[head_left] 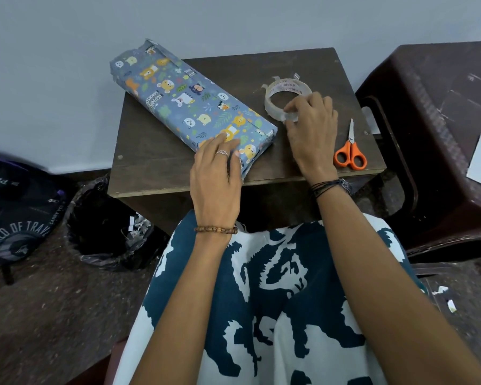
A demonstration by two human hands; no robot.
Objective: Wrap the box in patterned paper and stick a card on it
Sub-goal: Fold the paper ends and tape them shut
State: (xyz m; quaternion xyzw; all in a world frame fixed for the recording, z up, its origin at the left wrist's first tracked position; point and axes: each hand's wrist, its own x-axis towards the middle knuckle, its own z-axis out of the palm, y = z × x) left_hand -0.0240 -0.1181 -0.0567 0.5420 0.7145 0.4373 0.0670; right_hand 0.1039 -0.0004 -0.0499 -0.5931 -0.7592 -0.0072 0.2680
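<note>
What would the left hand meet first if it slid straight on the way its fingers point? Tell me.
Only more of the wrapped box: the left hand rests on its near end, fingers pointing along its length. Past the far end, probably just the wall.

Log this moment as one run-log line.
left hand: rests on wrapped box | right hand: fingers pinch tape roll | scissors: idle on table | card: not yet stuck

Pale wall (233,20), dark speckled floor (53,315), small brown table (156,162).
</note>
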